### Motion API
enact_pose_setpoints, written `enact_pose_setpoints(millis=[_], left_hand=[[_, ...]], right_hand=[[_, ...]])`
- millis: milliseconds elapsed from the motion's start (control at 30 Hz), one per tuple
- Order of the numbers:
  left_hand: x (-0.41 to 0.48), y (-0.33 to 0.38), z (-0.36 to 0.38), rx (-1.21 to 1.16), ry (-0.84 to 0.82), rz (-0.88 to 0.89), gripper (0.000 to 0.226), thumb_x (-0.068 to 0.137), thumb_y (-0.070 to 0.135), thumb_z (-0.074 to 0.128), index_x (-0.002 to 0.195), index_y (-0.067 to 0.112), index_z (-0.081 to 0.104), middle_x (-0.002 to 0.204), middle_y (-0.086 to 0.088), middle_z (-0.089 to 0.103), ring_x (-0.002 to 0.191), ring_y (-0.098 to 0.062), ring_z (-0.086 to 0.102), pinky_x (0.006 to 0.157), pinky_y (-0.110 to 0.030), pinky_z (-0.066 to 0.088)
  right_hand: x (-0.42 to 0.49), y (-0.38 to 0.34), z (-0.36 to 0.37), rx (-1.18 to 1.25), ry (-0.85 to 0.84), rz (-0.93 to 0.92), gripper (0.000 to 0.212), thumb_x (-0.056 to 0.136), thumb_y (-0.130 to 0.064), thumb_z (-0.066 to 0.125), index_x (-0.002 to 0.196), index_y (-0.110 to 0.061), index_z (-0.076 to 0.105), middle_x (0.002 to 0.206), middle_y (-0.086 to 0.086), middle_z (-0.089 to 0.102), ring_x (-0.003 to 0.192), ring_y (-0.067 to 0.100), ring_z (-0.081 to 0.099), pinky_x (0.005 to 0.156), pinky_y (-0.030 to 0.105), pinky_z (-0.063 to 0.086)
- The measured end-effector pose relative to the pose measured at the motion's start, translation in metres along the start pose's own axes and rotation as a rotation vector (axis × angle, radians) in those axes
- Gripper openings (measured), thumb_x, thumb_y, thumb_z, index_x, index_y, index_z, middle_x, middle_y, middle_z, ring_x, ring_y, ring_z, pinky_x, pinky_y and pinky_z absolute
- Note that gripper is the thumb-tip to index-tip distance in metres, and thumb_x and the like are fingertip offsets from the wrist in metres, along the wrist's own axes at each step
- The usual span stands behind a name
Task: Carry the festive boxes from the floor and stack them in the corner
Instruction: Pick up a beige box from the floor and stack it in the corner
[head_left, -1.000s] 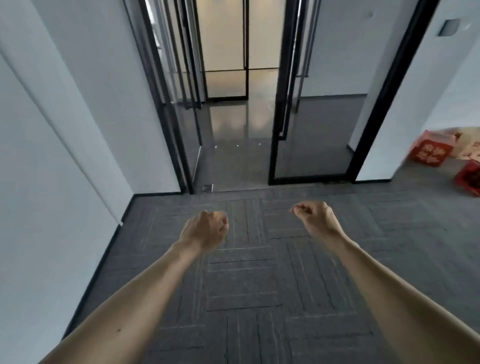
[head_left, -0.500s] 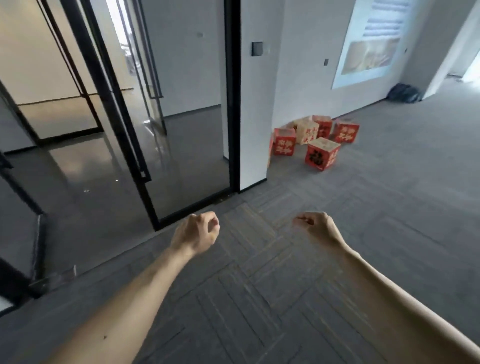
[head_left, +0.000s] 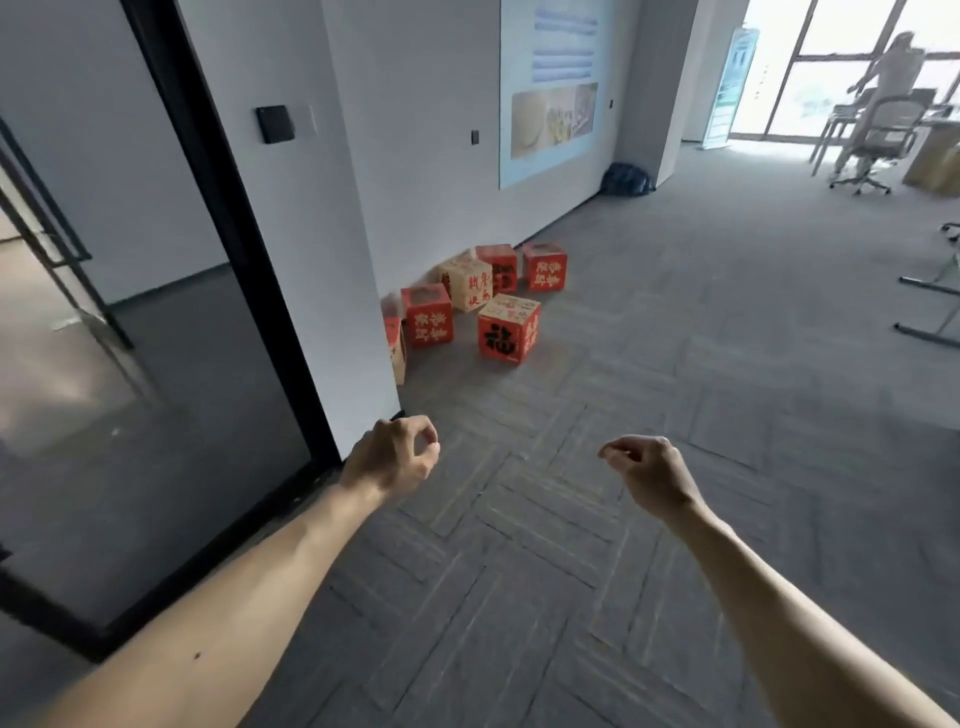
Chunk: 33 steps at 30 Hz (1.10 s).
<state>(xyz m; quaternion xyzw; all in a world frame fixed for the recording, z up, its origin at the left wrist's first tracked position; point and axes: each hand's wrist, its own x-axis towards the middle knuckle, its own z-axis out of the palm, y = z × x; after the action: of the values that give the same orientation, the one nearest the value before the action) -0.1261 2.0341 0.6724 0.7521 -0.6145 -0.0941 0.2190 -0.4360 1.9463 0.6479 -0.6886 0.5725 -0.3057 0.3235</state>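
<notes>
Office: carpet tiles, glass partition, swivel chair.

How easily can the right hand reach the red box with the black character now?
Probably not yet: the right hand is well short of that box. The carpet between is free; walking closer helps.

Both arms are bare as far up as I can see. The left forearm is long and lean, with one small dark mole on its upper side and faint tendon lines near the wrist. The right forearm is equally slim. The left hand and right hand are bare too.
</notes>
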Motion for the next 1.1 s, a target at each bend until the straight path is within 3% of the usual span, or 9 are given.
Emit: enact_pose_setpoints(millis=[167,233,300,500,700,867,1000,1100], left_hand=[[0.136,0.013,0.022,-0.034,-0.006,-0.061,0.01,0.088,0.038,0.059,0.083,0.03,0.064,0.088,0.002,0.072,0.083,-0.023,0.067,0.075,-0.038,0.056],[0.183,0.012,0.032,-0.076,0.016,-0.091,0.01,0.087,0.037,0.062,0.082,0.03,0.066,0.087,0.003,0.072,0.082,-0.021,0.067,0.074,-0.036,0.056],[0.228,0.008,0.044,-0.098,0.003,-0.128,0.011,0.087,0.036,0.063,0.082,0.028,0.067,0.086,0.003,0.072,0.081,-0.02,0.067,0.072,-0.033,0.055],[0.379,-0.023,0.09,-0.175,-0.017,-0.194,0.015,0.087,0.032,0.064,0.075,0.024,0.067,0.075,0.01,0.069,0.074,-0.015,0.064,0.069,-0.029,0.054],[0.555,-0.058,0.122,-0.219,-0.084,-0.201,0.015,0.089,0.032,0.063,0.079,0.023,0.068,0.077,0.009,0.069,0.077,-0.012,0.066,0.072,-0.031,0.057],[0.689,-0.071,0.131,-0.251,-0.114,-0.194,0.013,0.089,0.031,0.064,0.08,0.023,0.069,0.079,0.008,0.069,0.078,-0.011,0.065,0.072,-0.032,0.057],[0.781,-0.081,0.15,-0.236,-0.208,-0.178,0.014,0.088,0.033,0.066,0.078,0.025,0.068,0.075,0.012,0.066,0.073,-0.009,0.063,0.062,-0.025,0.049],[0.853,-0.098,0.168,-0.135,-0.268,-0.128,0.012,0.089,0.034,0.063,0.079,0.028,0.064,0.074,0.014,0.063,0.071,-0.006,0.062,0.059,-0.022,0.043]], right_hand=[[0.144,-0.002,0.001,0.016,-0.063,-0.011,0.014,0.091,-0.017,0.066,0.09,-0.015,0.08,0.082,0.001,0.076,0.074,0.013,0.068,0.063,0.021,0.045],[0.196,-0.003,0.008,0.015,-0.101,-0.021,0.015,0.092,-0.017,0.065,0.091,-0.017,0.08,0.078,-0.003,0.074,0.06,-0.001,0.062,0.055,0.016,0.043],[0.247,-0.003,0.019,0.018,-0.136,-0.026,0.016,0.092,-0.016,0.064,0.089,-0.019,0.079,0.073,-0.006,0.072,0.05,-0.003,0.057,0.049,0.011,0.039],[0.405,0.005,0.059,-0.022,-0.188,-0.033,0.016,0.092,-0.013,0.064,0.092,-0.015,0.08,0.077,-0.008,0.07,0.068,-0.011,0.057,0.057,0.003,0.04],[0.568,0.0,0.085,-0.054,-0.203,0.012,0.017,0.092,-0.016,0.062,0.089,-0.018,0.079,0.07,-0.013,0.068,0.058,-0.002,0.057,0.051,0.008,0.038],[0.693,-0.008,0.101,-0.026,-0.212,0.06,0.02,0.092,-0.015,0.061,0.082,-0.025,0.075,0.052,-0.027,0.061,0.048,-0.008,0.055,0.055,0.017,0.042],[0.789,-0.001,0.126,-0.034,-0.237,0.084,0.019,0.092,-0.016,0.062,0.08,-0.024,0.074,0.049,-0.018,0.061,0.042,-0.005,0.052,0.046,0.015,0.041],[0.87,0.009,0.148,-0.024,-0.267,0.086,0.021,0.091,-0.016,0.062,0.076,-0.026,0.072,0.054,-0.014,0.063,0.045,-0.004,0.054,0.048,0.018,0.044]])
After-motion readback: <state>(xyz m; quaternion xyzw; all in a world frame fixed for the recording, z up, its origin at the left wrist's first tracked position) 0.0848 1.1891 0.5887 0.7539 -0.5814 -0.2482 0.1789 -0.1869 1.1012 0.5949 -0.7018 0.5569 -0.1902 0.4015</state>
